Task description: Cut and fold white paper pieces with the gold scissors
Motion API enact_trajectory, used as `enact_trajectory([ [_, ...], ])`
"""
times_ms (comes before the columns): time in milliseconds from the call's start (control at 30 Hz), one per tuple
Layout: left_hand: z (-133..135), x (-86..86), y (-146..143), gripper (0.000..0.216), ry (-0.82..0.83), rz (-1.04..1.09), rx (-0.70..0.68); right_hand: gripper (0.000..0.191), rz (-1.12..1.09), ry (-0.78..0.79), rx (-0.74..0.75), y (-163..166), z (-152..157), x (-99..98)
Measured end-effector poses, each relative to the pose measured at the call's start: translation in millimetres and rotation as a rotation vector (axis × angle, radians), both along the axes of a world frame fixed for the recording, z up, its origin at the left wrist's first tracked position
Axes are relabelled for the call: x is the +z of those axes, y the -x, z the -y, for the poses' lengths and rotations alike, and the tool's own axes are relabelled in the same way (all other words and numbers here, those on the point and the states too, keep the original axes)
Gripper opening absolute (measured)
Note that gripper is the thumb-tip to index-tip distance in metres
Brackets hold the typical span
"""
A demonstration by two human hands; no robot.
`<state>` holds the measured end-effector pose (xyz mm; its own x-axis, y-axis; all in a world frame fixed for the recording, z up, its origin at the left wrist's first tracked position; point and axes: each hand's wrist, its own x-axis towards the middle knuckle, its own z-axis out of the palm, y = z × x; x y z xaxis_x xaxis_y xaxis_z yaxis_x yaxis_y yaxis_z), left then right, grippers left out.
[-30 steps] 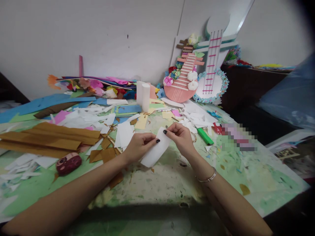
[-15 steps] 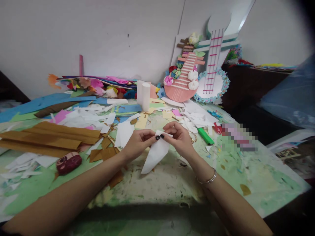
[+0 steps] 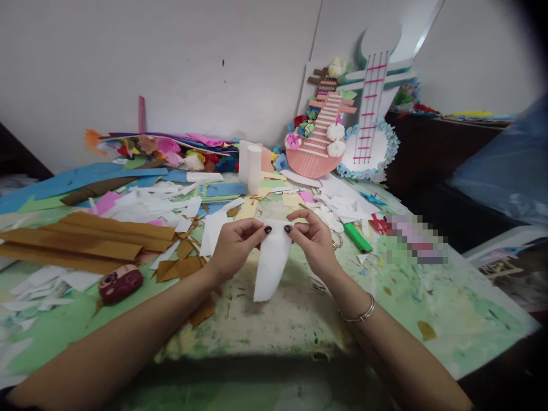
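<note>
A white strip of paper [image 3: 270,264] hangs upright above the paint-stained green table [image 3: 299,319], held by its top corners. My left hand [image 3: 234,246] pinches the top left corner and my right hand [image 3: 315,238] pinches the top right corner. Both hands have dark nail polish, and a silver bangle [image 3: 358,311] sits on my right wrist. The strip's lower end tapers and hangs free just above the table.
Brown paper sheets [image 3: 85,240], white scraps [image 3: 149,206] and blue sheets [image 3: 85,177] cover the left. A white cylinder [image 3: 253,168] stands behind. A green marker [image 3: 357,237] lies right of my hands. Paper guitar models [image 3: 342,125] lean on the wall. A dark red case [image 3: 120,283] lies at left.
The white strip has turned from slanting lower-left to hanging nearly straight down. Both hands have risen slightly and spread to its top corners.
</note>
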<state>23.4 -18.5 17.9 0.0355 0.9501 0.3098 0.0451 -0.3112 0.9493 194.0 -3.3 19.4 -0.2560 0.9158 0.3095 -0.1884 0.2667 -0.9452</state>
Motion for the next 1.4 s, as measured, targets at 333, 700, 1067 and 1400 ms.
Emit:
enact_trajectory([
  [333, -2, -1.0, 0, 0.021, -0.025, 0.057, 0.061, 0.033, -0.056, 0.181, 0.105, 14, 3, -8.2],
  [700, -7, -6.4, 0, 0.026, 0.006, 0.072, 0.124, 0.021, -0.037, 0.259, 0.146, 15, -3, -19.2],
  [1067, -16, -23.7, -1, 0.023, -0.097, -0.12, 0.354, 0.023, 0.022, 0.306, 0.199, 18, -2, -17.8],
  [1400, -24, -21.1, 1, 0.024, 0.057, 0.065, 0.29, 0.022, -0.021, 0.356, 0.218, 18, -5, -18.2],
])
